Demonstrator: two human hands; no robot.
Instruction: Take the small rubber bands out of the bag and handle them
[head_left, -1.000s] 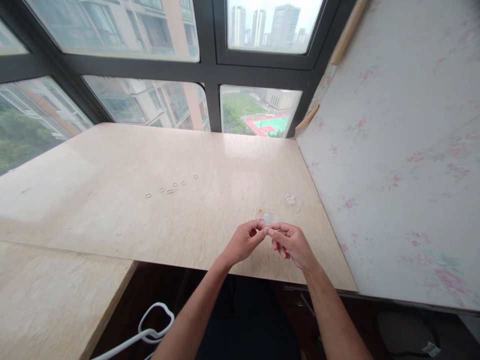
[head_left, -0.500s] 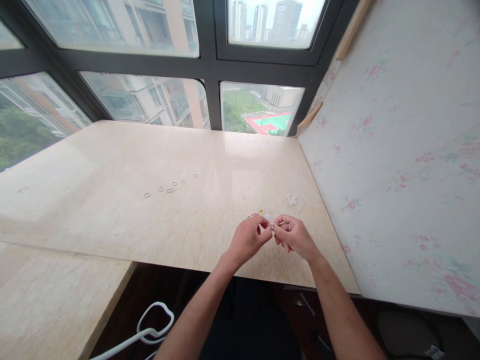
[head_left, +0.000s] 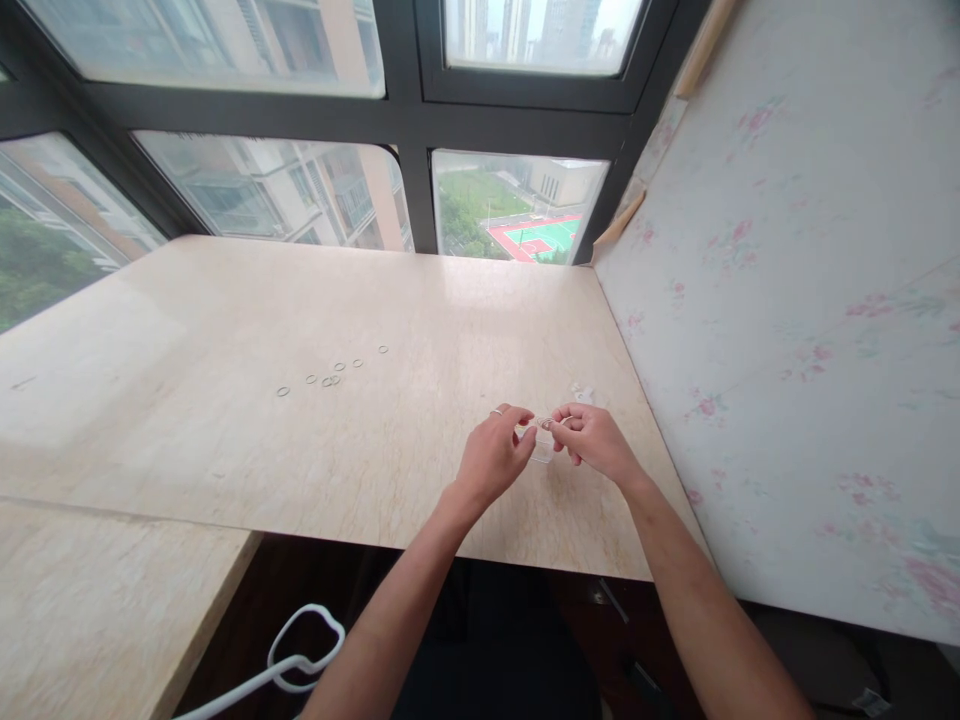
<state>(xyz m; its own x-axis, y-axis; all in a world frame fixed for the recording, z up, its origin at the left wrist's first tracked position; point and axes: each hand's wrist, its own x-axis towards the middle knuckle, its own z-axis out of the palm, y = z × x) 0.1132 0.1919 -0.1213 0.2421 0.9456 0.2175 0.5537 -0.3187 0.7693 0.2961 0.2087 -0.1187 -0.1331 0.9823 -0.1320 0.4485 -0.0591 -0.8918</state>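
Note:
Between the thumb and fingers of my right hand (head_left: 594, 440) is a small thin metal ring (head_left: 545, 423); part of it is hidden by the fingertips. Just to its left is my left hand (head_left: 495, 448), thumb and forefinger parted with a gap between them, and a finger ring on one finger. Below the fingertips a small clear plastic box (head_left: 541, 452) stands on the countertop, partly covered by the hands. Several thin rings (head_left: 339, 367) lie loosely in a slanting row on the stone surface, well to the left of my hands.
The pale stone countertop (head_left: 420, 440) runs back to dark-framed windows. Small clear plastic bits (head_left: 583, 393) lie behind my right hand. A flowered wall (head_left: 780, 330) bounds the right side. A white curved tube (head_left: 304, 665) shows below the front edge at left.
Both hands have moved slightly away from me, up over the clear box. My left thumb and forefinger have parted from the ring, which stays in my right hand. The view has shifted a little.

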